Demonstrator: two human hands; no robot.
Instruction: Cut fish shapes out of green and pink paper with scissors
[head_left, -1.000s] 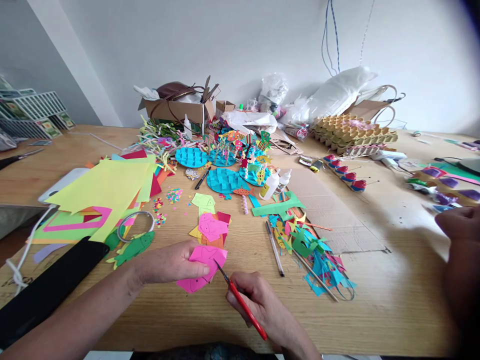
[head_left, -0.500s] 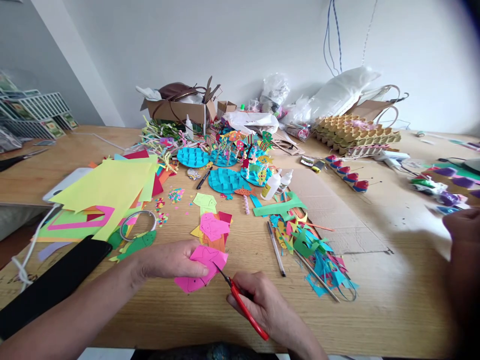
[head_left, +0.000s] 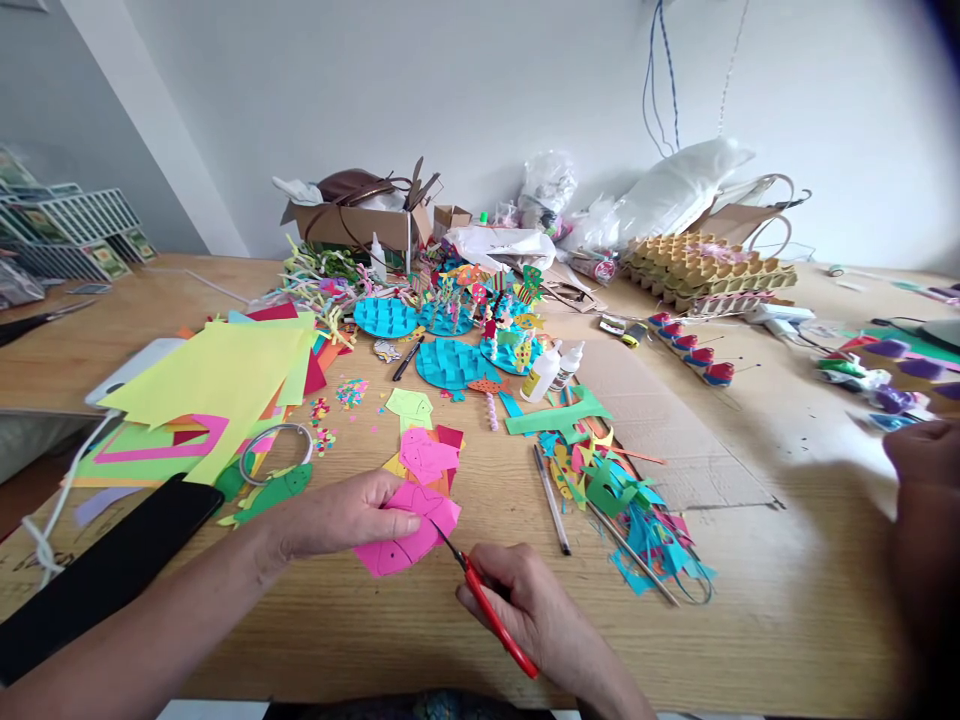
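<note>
pink paper [head_left: 411, 546] with drawn pen lines sits above the near part of the desk [head_left: 337, 640], its long axis slanting from lower left to upper right, a dark dot near the lower-left end. the left hand [head_left: 364, 518] pinches it, thumb on top. the right hand [head_left: 517, 590] grips red-handled scissors [head_left: 491, 615], whose tip points up-left onto the paper's right part. just beyond lies another pink piece [head_left: 427, 455]; to the right, a pen [head_left: 553, 500] and colourful scraps [head_left: 645, 530].
</note>
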